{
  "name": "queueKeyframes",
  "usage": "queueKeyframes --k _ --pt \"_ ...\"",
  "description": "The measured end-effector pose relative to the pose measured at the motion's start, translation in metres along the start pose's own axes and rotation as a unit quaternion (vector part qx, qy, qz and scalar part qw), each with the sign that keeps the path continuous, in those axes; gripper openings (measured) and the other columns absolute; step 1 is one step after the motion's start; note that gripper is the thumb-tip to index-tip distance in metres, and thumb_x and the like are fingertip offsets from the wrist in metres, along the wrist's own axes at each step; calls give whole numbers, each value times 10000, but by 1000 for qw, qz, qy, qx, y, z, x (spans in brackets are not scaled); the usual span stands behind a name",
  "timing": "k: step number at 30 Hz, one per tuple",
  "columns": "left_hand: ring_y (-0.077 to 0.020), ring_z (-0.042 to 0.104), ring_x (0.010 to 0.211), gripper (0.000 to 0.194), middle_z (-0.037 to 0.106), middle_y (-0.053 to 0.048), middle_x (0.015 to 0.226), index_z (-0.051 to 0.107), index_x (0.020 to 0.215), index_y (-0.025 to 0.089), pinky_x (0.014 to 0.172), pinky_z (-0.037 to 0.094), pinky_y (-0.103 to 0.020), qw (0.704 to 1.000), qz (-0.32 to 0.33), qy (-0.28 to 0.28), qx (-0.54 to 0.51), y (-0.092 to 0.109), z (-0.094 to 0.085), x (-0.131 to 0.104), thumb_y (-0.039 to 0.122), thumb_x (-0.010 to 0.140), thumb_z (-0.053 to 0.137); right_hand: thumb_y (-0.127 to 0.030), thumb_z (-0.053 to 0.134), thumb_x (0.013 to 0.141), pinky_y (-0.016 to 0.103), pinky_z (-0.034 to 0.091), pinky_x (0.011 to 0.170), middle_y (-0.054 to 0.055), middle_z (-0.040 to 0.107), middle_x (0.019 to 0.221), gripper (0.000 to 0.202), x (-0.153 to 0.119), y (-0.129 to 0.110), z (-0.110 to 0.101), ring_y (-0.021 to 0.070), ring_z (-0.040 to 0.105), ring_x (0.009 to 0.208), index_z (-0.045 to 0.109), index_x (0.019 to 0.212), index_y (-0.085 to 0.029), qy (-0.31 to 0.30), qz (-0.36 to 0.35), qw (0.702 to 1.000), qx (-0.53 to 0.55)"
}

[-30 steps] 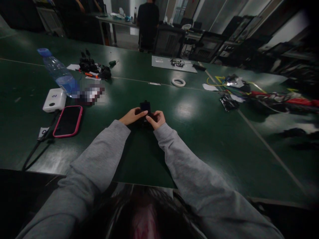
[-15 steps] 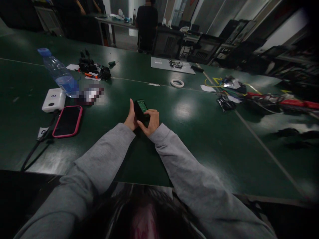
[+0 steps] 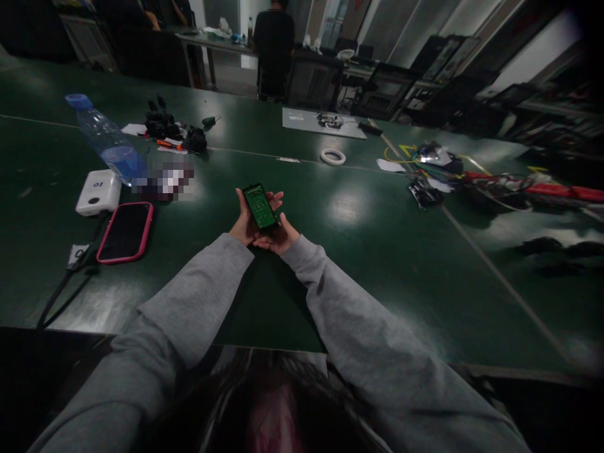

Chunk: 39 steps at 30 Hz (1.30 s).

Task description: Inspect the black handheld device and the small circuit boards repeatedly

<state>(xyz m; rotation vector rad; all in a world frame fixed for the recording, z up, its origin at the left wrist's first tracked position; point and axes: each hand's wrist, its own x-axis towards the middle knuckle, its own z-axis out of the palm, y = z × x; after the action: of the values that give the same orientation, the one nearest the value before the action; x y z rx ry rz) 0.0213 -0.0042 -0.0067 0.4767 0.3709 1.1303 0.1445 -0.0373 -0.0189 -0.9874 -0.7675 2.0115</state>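
A small dark-framed device with a green circuit-board face [image 3: 260, 207] lies face up between my hands, above the green table. My left hand [image 3: 243, 225] holds it along its left side, with the thumb upright at the edge. Under its lower right side is my right hand [image 3: 283, 234], its thumb raised and fingertips showing past the device's right edge. The undersides of the device and of both palms are hidden.
Left on the green table [image 3: 377, 270] are a pink-edged phone [image 3: 126, 231], a white box [image 3: 99, 192] with a cable, and a tilted bottle [image 3: 111, 141]. A tape roll [image 3: 333, 156] lies ahead; wires [image 3: 438, 157] sit right. A person [image 3: 274, 44] is beyond.
The device has turned so its green face shows fully. My right hand's fingers have moved off its face to underneath and beside it. The view has shifted slightly.
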Motion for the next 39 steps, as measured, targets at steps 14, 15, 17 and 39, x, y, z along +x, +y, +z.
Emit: queueKeyframes --k 14,15,17,39 --pt "-277 666 1061 933 737 -142 1028 639 1245 139 1004 485 -430 998 -52 44 16 1 4 -4 853 812 222 -620 629 799 503 512 985 159 550 1207 739 12 19 -24 272 588 1112 377 1342 -185 211 -477 701 -486" --pt "-271 672 1046 909 740 -133 1011 653 1222 151 987 498 -421 997 -49 53 13 0 2 -3 849 815 238 -611 609 812 524 486 1021 183 527 1243 731 15 21 -25 296 555 1175 374 1342 -167 200 -490 668 -522" --pt "-271 680 1023 904 743 -129 974 681 1172 155 956 519 -410 997 -55 58 13 -1 -4 1 857 807 243 -588 568 847 538 467 1043 214 499 1272 736 19 26 -27 317 520 1225 338 1376 -132 182 -501 626 -569" --pt "-279 666 1079 928 741 -117 1023 665 1183 174 939 534 -412 997 -15 79 -15 4 -8 1 887 777 231 -416 385 958 531 496 1005 172 467 1316 565 -16 11 -3 284 504 1169 258 1466 -206 250 -546 574 -557"
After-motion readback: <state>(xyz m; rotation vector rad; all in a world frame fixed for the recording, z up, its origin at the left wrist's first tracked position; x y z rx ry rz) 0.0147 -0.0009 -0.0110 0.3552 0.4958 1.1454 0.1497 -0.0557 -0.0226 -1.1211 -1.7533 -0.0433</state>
